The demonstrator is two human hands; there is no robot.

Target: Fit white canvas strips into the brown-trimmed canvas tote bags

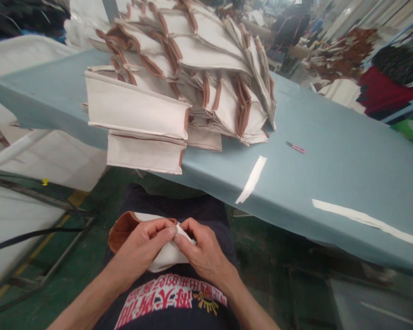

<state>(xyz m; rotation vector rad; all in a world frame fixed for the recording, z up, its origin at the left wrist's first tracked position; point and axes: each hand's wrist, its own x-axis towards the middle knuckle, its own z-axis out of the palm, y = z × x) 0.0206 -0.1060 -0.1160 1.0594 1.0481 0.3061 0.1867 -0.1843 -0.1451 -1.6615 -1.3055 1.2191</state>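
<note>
On my lap rests a white fabric piece with brown trim point(168, 257), which looks like a sewn bag. Its brown side point(122, 231) bulges out to the left. My left hand point(154, 238) pinches the edge of it between thumb and fingers. Right beside it, my right hand point(201, 245) pinches the same edge, the fingertips of both hands nearly touching. What lies exactly between the fingertips is hidden.
A pile of similar white and brown fabric bags point(192, 59) covers the left of the blue-covered table point(330, 169). Pink-handled thread snips point(296, 147) and two white strips point(252, 179) lie to the right. A metal frame point(55, 266) stands at left.
</note>
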